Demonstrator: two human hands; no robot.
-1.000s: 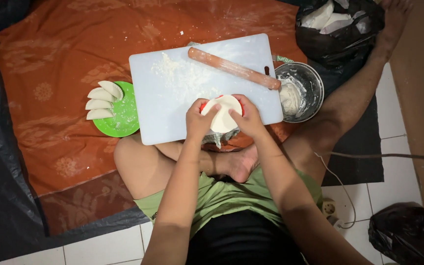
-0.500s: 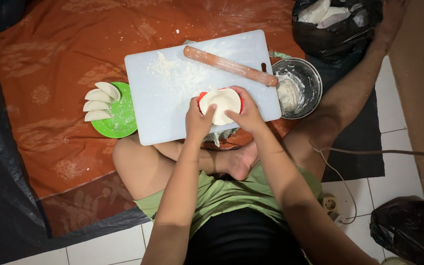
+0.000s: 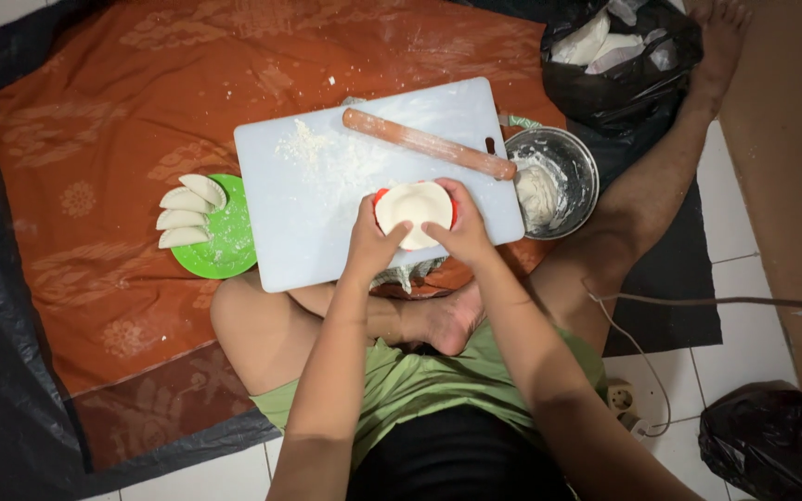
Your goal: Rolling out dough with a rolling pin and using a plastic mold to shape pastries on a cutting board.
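Four folded dumplings (image 3: 185,211) already sit on the green plate (image 3: 225,255) at centre left. Both hands, left hand (image 3: 373,243) and right hand (image 3: 461,232), grip a red dumpling press (image 3: 413,211) mid-frame, its dough round (image 3: 413,206) apparently still unfolded.

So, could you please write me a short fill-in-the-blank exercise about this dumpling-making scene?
1. Both hands, left hand and right hand, hold a red press lined with a round of ____.
2. The rolling pin lies on the white ____.
3. The folded dumplings rest on a ____ plate.
4. The metal bowl holds a lump of ____.

Missing words: dough; board; green; dough
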